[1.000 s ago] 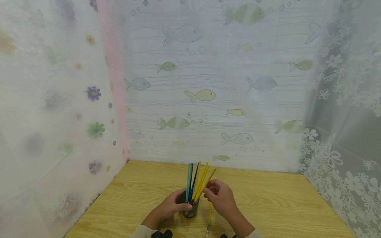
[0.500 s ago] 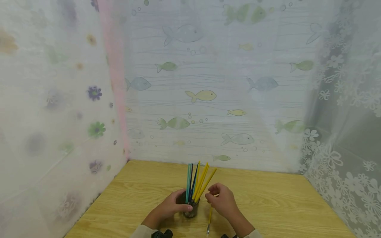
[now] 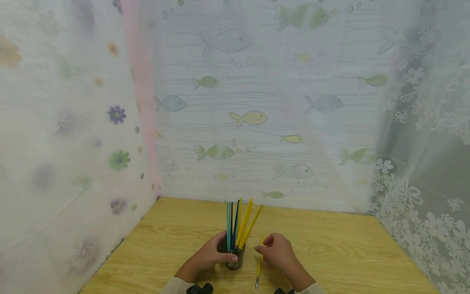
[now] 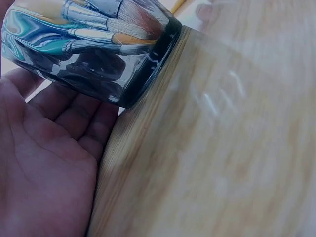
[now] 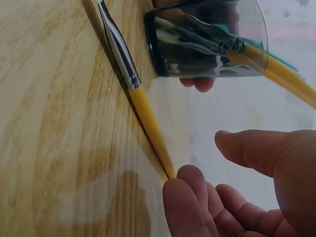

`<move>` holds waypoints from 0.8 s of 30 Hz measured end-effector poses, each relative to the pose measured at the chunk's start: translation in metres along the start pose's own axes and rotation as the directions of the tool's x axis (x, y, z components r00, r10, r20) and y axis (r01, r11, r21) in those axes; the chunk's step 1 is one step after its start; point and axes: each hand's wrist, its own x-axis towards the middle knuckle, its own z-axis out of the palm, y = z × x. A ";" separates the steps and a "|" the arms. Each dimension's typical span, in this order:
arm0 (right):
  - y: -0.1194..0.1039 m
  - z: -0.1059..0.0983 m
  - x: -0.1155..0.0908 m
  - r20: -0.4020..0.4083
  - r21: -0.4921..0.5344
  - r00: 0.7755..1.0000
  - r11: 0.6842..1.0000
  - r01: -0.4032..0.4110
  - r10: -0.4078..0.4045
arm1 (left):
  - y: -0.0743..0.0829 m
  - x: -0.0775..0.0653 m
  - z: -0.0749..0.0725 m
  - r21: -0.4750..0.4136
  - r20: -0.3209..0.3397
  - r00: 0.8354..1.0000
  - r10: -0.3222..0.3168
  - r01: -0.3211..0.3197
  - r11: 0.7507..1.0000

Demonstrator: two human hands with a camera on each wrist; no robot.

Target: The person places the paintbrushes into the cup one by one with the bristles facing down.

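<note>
My left hand (image 3: pixel 210 255) grips a clear, dark-tinted glass cup (image 3: pixel 236 262) round its side. Several paintbrushes (image 3: pixel 245 226) stand in it bristles down, their teal, dark blue and yellow handles leaning out above the rim. Through the glass in the left wrist view, bristles (image 4: pixel 136 24) and metal ferrules show. To the right of the cup, a yellow-handled paintbrush (image 5: pixel 150 123) lies on the table. Over its handle end is my right hand (image 3: pixel 280 252), thumb apart from the fingers. In the right wrist view the fingertips (image 5: pixel 181 205) are beside the handle's end; contact is unclear.
The wood-grain table (image 3: pixel 330 249) spreads out around both hands. Behind it hangs a curtain (image 3: pixel 257 155) printed with fish. Flower-patterned sheets (image 3: pixel 73 163) close in the left and right sides.
My right hand has drawn away from the yellow brushes in the cup and come down to the loose brush. The cup's brushes have shifted slightly left, with the left hand still gripping it.
</note>
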 end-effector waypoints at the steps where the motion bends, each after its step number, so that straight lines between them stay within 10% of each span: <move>1: 0.001 0.000 0.001 0.002 -0.004 1.000 1.000 -0.005 0.005 | 0.000 0.000 0.000 -0.011 0.007 1.000 0.005 -0.005 1.000; 17: 0.018 -0.011 0.006 0.113 0.130 0.989 0.985 -0.111 0.097 | -0.001 0.002 0.000 -0.021 0.019 1.000 0.016 -0.016 1.000; 24: 0.018 -0.011 0.004 0.164 0.018 0.985 0.998 -0.053 0.049 | 0.000 0.001 0.000 -0.023 0.024 1.000 0.014 -0.013 1.000</move>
